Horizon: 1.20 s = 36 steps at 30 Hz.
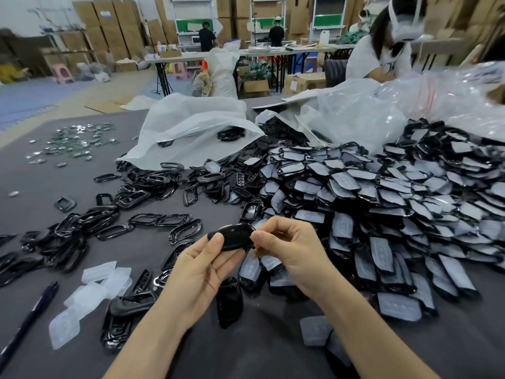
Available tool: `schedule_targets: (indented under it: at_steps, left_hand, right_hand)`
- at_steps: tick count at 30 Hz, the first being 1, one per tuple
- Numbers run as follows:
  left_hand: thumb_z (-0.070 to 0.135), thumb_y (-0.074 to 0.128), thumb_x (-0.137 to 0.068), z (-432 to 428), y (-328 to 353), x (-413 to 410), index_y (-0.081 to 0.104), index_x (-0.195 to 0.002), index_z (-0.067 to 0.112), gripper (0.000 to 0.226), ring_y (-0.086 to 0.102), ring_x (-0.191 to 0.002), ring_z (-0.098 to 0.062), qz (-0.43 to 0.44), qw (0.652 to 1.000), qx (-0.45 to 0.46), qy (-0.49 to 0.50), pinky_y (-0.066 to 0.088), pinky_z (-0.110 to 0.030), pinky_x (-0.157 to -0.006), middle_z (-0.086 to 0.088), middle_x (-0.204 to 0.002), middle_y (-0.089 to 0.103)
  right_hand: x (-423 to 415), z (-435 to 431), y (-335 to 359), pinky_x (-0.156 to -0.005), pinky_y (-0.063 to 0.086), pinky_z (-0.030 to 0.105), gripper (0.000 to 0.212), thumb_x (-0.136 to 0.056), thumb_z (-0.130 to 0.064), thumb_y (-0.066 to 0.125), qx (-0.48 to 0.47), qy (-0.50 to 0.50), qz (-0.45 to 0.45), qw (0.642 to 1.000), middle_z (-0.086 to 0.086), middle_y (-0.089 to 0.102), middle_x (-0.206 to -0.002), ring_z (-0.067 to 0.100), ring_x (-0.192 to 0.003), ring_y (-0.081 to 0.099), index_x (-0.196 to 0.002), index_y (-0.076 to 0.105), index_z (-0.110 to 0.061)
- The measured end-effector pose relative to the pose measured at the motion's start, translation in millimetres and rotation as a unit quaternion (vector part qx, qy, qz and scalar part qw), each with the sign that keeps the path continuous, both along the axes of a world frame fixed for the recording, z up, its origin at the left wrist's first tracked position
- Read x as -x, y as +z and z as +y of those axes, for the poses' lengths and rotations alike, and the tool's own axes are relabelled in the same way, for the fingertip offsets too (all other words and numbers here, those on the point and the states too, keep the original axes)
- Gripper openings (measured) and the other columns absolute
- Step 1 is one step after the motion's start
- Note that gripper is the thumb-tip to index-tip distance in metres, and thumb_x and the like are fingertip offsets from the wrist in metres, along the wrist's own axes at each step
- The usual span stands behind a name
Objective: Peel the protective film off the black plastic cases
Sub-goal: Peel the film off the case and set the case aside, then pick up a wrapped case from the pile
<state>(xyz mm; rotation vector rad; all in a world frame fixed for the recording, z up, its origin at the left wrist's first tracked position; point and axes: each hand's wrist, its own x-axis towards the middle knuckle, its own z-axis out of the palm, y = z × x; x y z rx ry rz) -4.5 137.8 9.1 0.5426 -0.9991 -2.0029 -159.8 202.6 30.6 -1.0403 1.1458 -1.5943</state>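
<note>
I hold one glossy black plastic case (235, 236) above the table. My left hand (202, 272) grips its left end between thumb and fingers. My right hand (289, 250) pinches at the case's right end, where a sliver of clear film (259, 223) shows by the fingertips. A large heap of black cases covered with whitish film (382, 201) fills the right side of the table. Peeled white films (93, 294) lie at the lower left. A bare black case (229, 302) lies below my hands.
Black frame rings (136, 198) are scattered over the grey table (246, 351). A dark pen (30, 318) lies at the left edge. White plastic bags (191, 127) sit at the back, small shiny parts (73, 140) far left. A person (382, 47) works across the table.
</note>
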Motion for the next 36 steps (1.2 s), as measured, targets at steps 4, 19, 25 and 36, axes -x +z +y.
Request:
schedule_targets:
  at_steps: [4,19,25,36]
  left_hand:
    - [0.019,0.053,-0.085,-3.7,-1.8,-2.3,0.075,-0.105,0.007,0.033,0.069,-0.104,-0.025,-0.004,1.0,0.018,-0.006,0.057,-0.025,-0.078,-0.018,-0.113,0.07]
    - [0.032,0.058,-0.095,-39.3,-16.6,-38.0,0.048,-0.14,0.031,0.046,0.025,-0.144,-0.029,-0.668,0.608,0.378,0.201,0.016,-0.063,-0.111,0.001,-0.149,0.044]
    - [0.05,0.05,-0.094,-43.0,-13.8,-57.0,0.041,-0.143,0.028,0.054,0.038,-0.133,-0.033,-0.77,0.553,0.283,0.145,0.036,-0.05,-0.102,-0.005,-0.144,0.046]
    - [0.016,0.075,-0.082,-35.3,-0.4,-45.7,0.07,-0.086,0.023,0.009,0.066,-0.091,-0.013,-0.548,0.73,0.322,0.25,0.036,-0.018,-0.072,0.01,-0.08,0.067]
  right_hand:
    - [1.6,-0.3,14.3,-0.062,0.055,0.022,0.015,-0.082,0.001,0.068,0.011,-0.03,0.027,0.999,0.0,0.065,-0.06,0.012,-0.056,0.063,-0.07,0.065,-0.008]
    - [168.2,-17.1,55.5,-0.065,0.038,0.03,0.013,-0.084,-0.025,0.07,-0.134,-0.296,0.695,0.642,0.008,0.066,-0.087,0.03,-0.088,0.058,-0.082,0.073,-0.012]
    - [143.0,-11.1,56.6,-0.076,0.041,0.034,0.025,-0.087,-0.028,0.069,-0.093,-0.287,0.678,0.67,0.013,0.065,-0.097,0.032,-0.094,0.058,-0.1,0.074,-0.007]
    - [-24.5,-19.7,-2.7,-0.09,0.043,0.029,0.031,-0.092,-0.029,0.062,-0.004,0.004,0.559,0.829,0.001,0.059,-0.111,0.016,-0.101,0.055,-0.12,0.064,-0.015]
